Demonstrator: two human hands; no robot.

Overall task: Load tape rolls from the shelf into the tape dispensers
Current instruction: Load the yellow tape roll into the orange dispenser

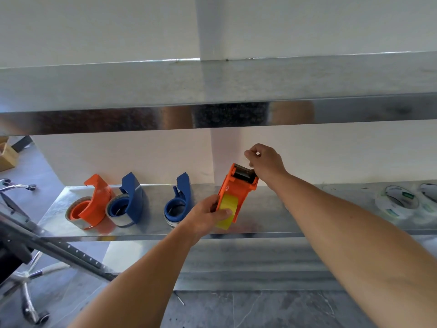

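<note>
A person stands at a shiny metal shelf [272,209] against a white wall, both bare arms reaching forward. The left hand [208,216] grips an orange plastic tape dispenser [237,188] around its lower end, fingers and thumb curled over the yellow tape roll [228,208] seated inside it. The dispenser is held tilted above the shelf surface, its serrated metal cutting end pointing up and away toward the wall. The right hand [266,163] is at that cutting end, thumb and forefinger pinched narrowly together just above the blade; whether they hold a strip of tape cannot be told.

To the left of the held dispenser, three more dispensers stand on the shelf in a row. Nearest is a blue plastic dispenser [178,202], partly hidden behind the left hand. Farther left is a second blue dispenser [128,202], and touching it on the far side, another orange dispenser [91,204]. Each of these carries a roll.

To the right of the held dispenser, well apart and beyond the right forearm, loose clear tape rolls [397,203] lie flat on the shelf. An upper metal shelf [212,91] overhangs everything. At far left, below, chrome chair legs on castors [28,287] stand on the grey floor.
</note>
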